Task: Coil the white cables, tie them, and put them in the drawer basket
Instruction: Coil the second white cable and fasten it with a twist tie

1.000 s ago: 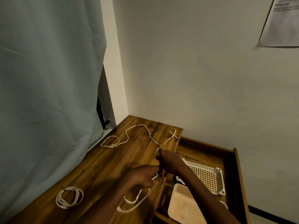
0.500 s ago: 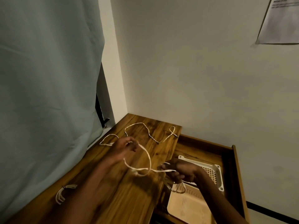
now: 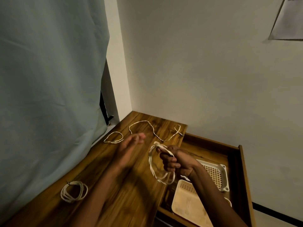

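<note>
My right hand (image 3: 174, 160) grips a white cable coil (image 3: 154, 170) whose loops hang below the fist, over the desk's right edge. My left hand (image 3: 129, 147) hovers above the wooden desk (image 3: 131, 194) with straight fingers and holds nothing. A loose white cable (image 3: 148, 128) snakes across the far end of the desk. A tied white coil (image 3: 74, 191) lies near the desk's left front. In the open drawer (image 3: 236, 169) sit a white perforated basket (image 3: 216, 173) and a beige basket (image 3: 186, 205).
A pale curtain (image 3: 49, 79) hangs along the desk's left side. White walls close the corner behind the desk, and a paper sheet (image 3: 288, 18) is stuck on the wall at upper right. The drawer's wooden side stands to the right.
My left hand let go of the cable and moved off to the left with fingers straightened. The long loop that stretched between both hands now hangs gathered in my right hand.
</note>
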